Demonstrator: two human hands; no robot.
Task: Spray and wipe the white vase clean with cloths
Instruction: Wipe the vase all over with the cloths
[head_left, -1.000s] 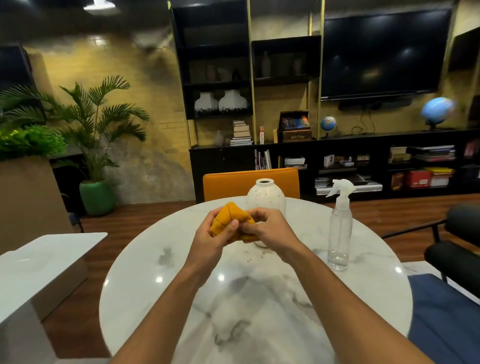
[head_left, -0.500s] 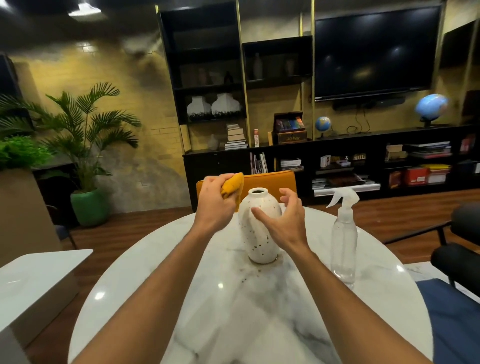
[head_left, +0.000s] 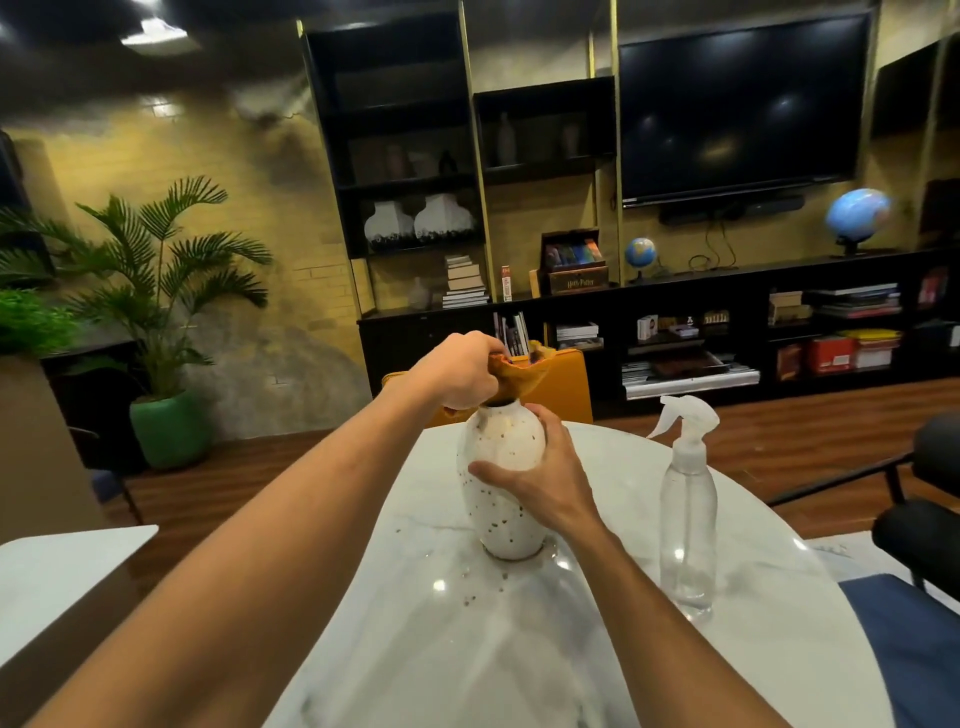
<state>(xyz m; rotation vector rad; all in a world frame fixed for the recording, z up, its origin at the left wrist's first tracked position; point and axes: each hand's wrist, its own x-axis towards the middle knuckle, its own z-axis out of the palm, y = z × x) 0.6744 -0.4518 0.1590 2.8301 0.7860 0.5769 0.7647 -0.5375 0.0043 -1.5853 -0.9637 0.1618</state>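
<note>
Yellow brick walls and black shelving (head_left: 405, 130) close off the far side of the room. A dark TV (head_left: 737, 104) hangs over a low cabinet, with a blue globe (head_left: 857, 214) to its right and a potted palm (head_left: 161, 280) off to the left. Closer in, a round white marble surface (head_left: 519, 660) fills the lower middle of the view, with an orange chair (head_left: 571, 384) tucked in at its far edge.

The vase (head_left: 493, 447), white with brown flecks, stands upright near the middle of the surface, and small dark specks (head_left: 470, 597) lie scattered around its base. The right hand (head_left: 545, 478) grips the vase's upper body from the right side. Its thumb lies across the front and its fingers curl round the shoulder. The left hand (head_left: 460, 371) is closed in a fist on an orange cloth (head_left: 522, 371) and holds it bunched at the vase's mouth. A loose flap of the cloth sticks up and to the right above the rim. Both forearms reach in from the bottom of the view.

A clear bottle (head_left: 687, 509) with a white trigger head stands upright to the right of the vase, near it but not touching, and neither hand is on it.
</note>
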